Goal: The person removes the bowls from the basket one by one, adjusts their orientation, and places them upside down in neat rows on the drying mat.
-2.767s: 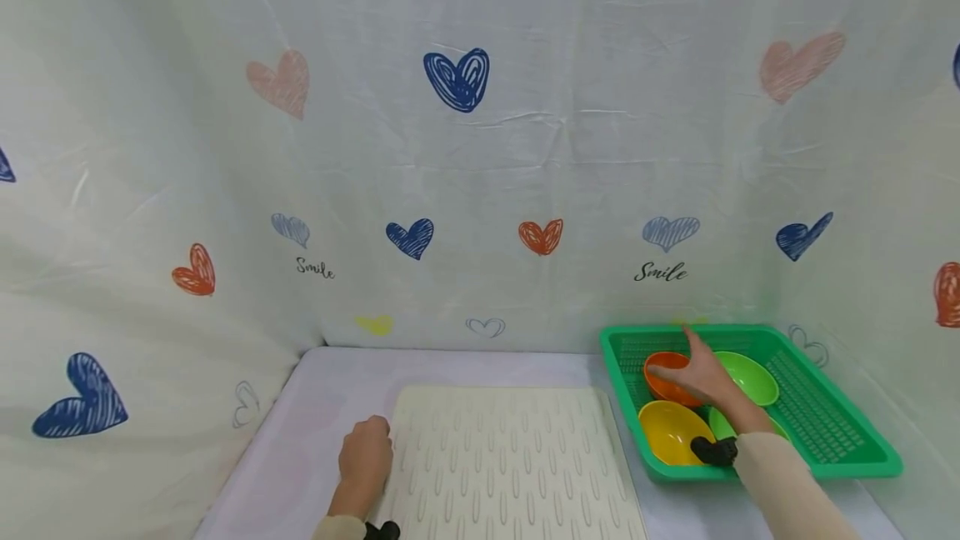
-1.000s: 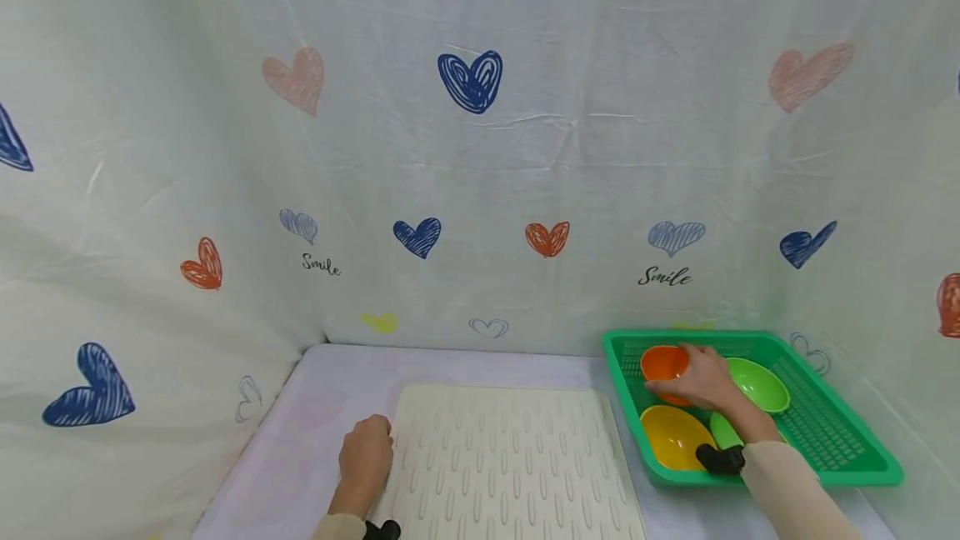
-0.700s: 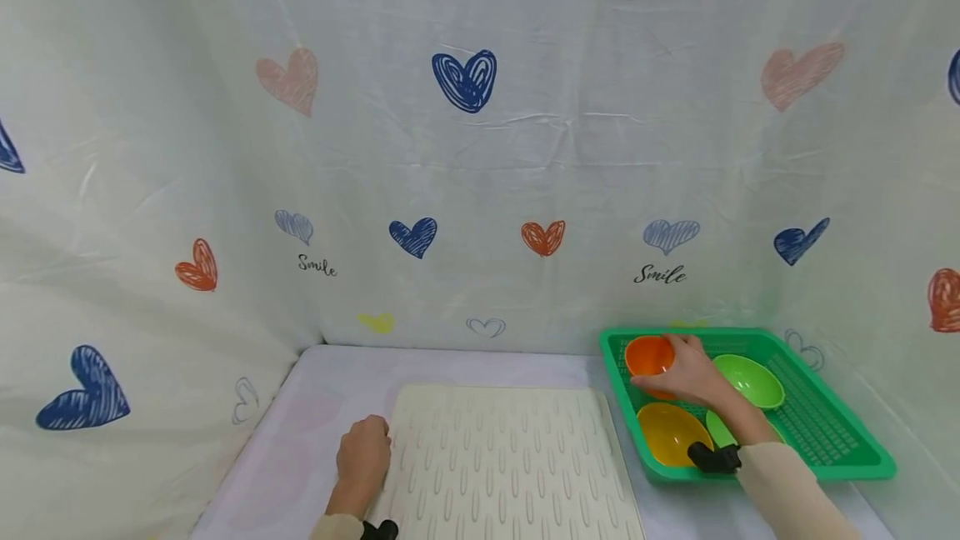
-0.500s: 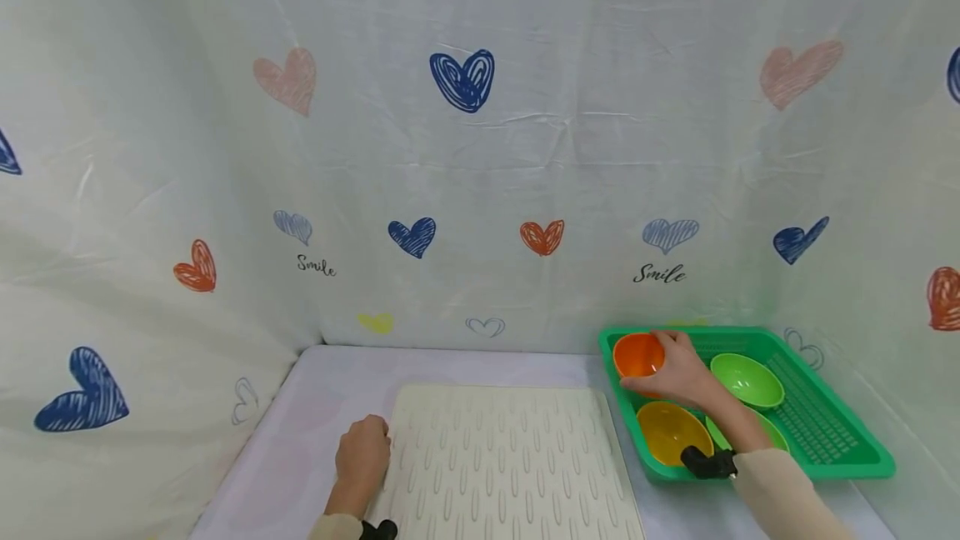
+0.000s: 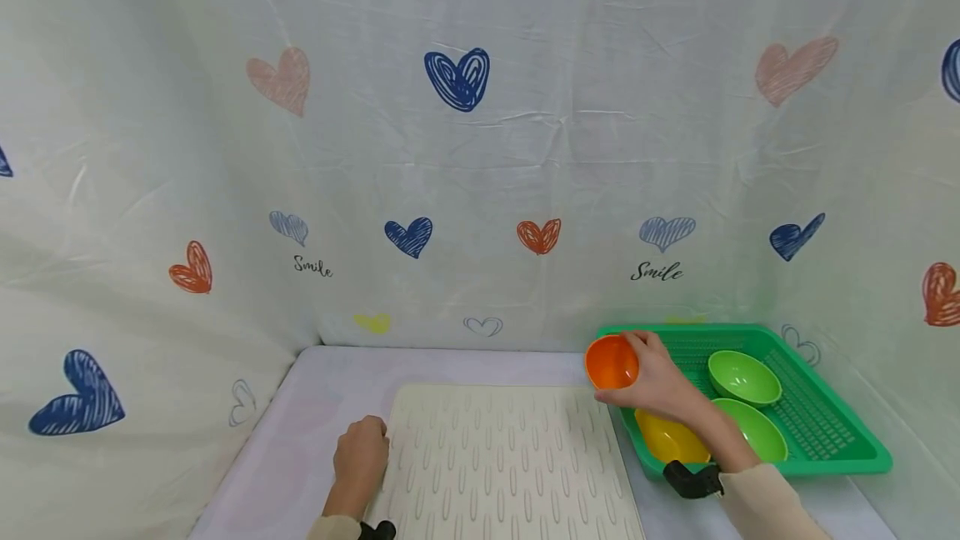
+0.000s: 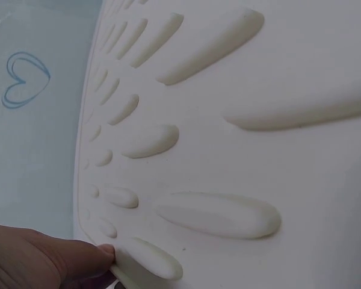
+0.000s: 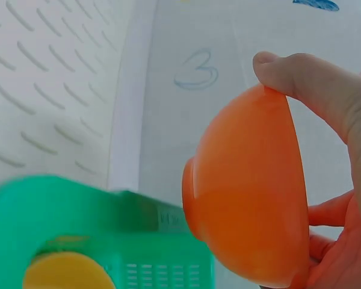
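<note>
Gripping the orange bowl [image 5: 609, 363], the right hand [image 5: 657, 382] appears in the head view at the far left corner of the green basket [image 5: 840, 467], thumb and fingers spread across opposite sides of the rim. The bowl tilts, showing its inside. Within the basket sit a yellow bowl [image 5: 664, 438] and two light green bowls [image 5: 744, 379]. Left of the basket lies a ridged white mat [image 5: 510, 465], with the left hand [image 5: 362, 457] at the mat's side away from the basket. Room to move spreads above the mat; behind the basket, the heart-printed sheet [image 5: 558, 148] limits reach.

In the left wrist view, the thumb and a finger pinch the mat's edge; it looks thin and bendable.

In the right wrist view, the bowl is held apart from the basket's wall, thumb on the rim, fingers at the opposite side. It is probably light, stiff plastic, hard to break but slippery; the rim seems the best hold, and the basket's raised edge could catch its foot.
</note>
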Tool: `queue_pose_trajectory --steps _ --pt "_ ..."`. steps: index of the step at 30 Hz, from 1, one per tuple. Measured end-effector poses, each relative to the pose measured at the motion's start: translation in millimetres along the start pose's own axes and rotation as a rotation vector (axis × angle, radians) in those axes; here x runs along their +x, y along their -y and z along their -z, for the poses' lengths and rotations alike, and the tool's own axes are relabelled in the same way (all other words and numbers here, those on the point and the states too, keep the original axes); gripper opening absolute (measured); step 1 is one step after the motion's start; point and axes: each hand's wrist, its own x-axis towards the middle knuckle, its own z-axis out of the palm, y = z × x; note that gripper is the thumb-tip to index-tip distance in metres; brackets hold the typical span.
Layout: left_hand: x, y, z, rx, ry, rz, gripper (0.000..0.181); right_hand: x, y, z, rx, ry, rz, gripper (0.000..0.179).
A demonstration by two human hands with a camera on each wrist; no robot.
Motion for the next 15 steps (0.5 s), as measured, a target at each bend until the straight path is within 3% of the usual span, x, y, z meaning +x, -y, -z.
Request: queue_pose_trajectory --steps 15 --pt "-0.1 0.0 0.0 -0.006 0.009 0.006 0.004 -17.3 34.0 -28.3 0.051 0.017 0.039 0.11"
